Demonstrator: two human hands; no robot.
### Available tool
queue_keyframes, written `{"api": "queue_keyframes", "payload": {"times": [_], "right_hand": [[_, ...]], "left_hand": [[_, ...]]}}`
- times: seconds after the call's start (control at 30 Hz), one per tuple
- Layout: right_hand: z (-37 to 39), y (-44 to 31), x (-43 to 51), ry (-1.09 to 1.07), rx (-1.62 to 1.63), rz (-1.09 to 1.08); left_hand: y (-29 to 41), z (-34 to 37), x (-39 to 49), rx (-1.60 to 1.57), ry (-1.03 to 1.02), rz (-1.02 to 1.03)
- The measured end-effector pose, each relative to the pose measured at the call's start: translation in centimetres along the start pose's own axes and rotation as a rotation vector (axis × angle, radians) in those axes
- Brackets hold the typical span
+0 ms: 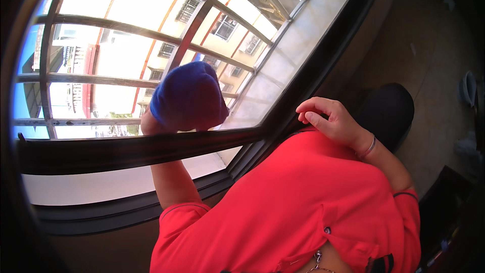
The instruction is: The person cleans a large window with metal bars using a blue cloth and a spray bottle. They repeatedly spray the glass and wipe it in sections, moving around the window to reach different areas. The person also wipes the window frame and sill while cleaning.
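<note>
My left arm passes behind the black lower rail [140, 148] of a window sash. On the far side, my left hand [149, 123] is wrapped in a bunched blue cloth [189, 98]; its fingers are hidden, and only skin near the wrist shows. The cloth sits in front of the metal window bars [113, 79]. My right hand [329, 117] hovers by the front of my red shirt [303, 185], near the black window frame [291, 98]. Nothing is in it; the fingers curl loosely, with the thumb apart from them.
A pale outer sill [273, 72] runs between bars and frame. A dark sliding track [113, 212] lies under the sash. My dark-clad knee [386, 113] is to the right, above a tiled floor [416, 64]. Beyond the bars stands a building [223, 26] with barred windows.
</note>
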State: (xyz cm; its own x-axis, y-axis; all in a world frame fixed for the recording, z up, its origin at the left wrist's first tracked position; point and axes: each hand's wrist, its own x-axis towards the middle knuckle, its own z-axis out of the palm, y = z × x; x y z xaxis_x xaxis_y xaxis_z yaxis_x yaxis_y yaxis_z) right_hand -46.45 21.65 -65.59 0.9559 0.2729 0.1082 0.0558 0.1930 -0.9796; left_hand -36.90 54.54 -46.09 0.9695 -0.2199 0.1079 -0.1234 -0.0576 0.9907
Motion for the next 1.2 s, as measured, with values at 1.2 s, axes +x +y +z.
{"api": "queue_keyframes", "payload": {"times": [1.2], "right_hand": [[11.1,-11.0,6.5,-0.432,-0.575,-0.49]], "left_hand": [[-2.4,-0.2,3.0,-0.396,-0.179,0.468]]}}
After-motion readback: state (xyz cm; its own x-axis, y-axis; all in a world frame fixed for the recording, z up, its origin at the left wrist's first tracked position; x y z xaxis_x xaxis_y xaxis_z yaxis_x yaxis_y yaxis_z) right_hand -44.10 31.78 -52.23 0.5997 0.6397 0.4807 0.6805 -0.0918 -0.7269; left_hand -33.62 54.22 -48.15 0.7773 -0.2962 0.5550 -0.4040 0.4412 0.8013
